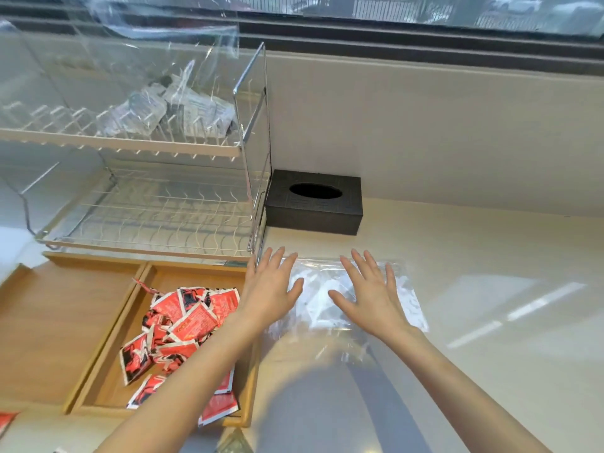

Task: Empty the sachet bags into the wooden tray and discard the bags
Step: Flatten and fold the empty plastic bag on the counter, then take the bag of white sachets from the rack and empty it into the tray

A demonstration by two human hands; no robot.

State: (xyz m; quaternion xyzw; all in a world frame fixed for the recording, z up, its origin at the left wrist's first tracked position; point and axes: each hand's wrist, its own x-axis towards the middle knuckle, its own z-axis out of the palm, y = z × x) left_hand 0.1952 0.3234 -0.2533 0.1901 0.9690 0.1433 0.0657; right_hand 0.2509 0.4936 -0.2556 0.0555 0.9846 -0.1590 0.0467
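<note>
A clear plastic bag lies flat on the cream counter, right of the wooden tray. My left hand hovers with spread fingers over the bag's left edge. Spread flat in the same way, my right hand is over the bag's middle. Neither hand grips anything. A pile of red, white and black sachets fills the tray's right compartment. The left compartment holds nothing that I can see.
A two-tier metal dish rack stands behind the tray, with clear packets on its upper shelf. A black tissue box sits against the wall. A red sachet pokes in at the lower left edge.
</note>
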